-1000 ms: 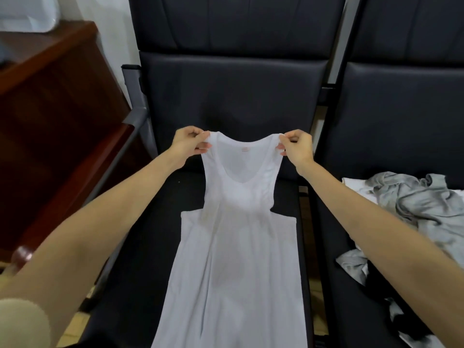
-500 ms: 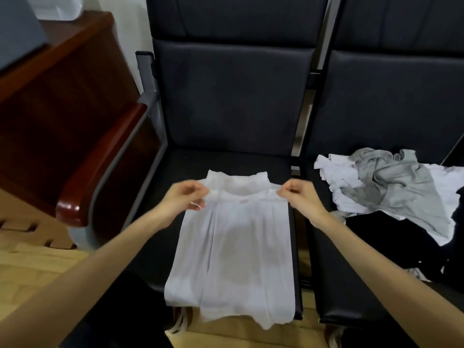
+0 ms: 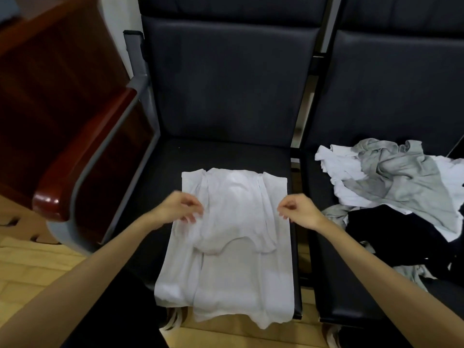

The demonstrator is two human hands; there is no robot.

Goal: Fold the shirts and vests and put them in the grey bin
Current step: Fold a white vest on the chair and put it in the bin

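Note:
A white vest (image 3: 233, 280) lies flat on the black seat (image 3: 226, 154) of the left chair. Its top half is folded down over the body, so the straps and neckline end near the middle. The hem hangs a little over the seat's front edge. My left hand (image 3: 179, 209) hovers at the vest's left edge, fingers loosely curled and fingertips just touching the cloth. At the right edge my right hand (image 3: 300, 209) has its fingers curled the same way and holds nothing. No grey bin is in view.
The right seat holds a loose pile: a grey shirt (image 3: 401, 177) over a white garment (image 3: 334, 162), with a black garment (image 3: 391, 237) in front. A red-brown wooden armrest (image 3: 82, 156) and a cabinet flank the left chair. Light wooden floor shows below.
Both hands brought the vest's straps down from the backrest onto its lower half, then let go and drew back to the vest's sides. The view tilted down.

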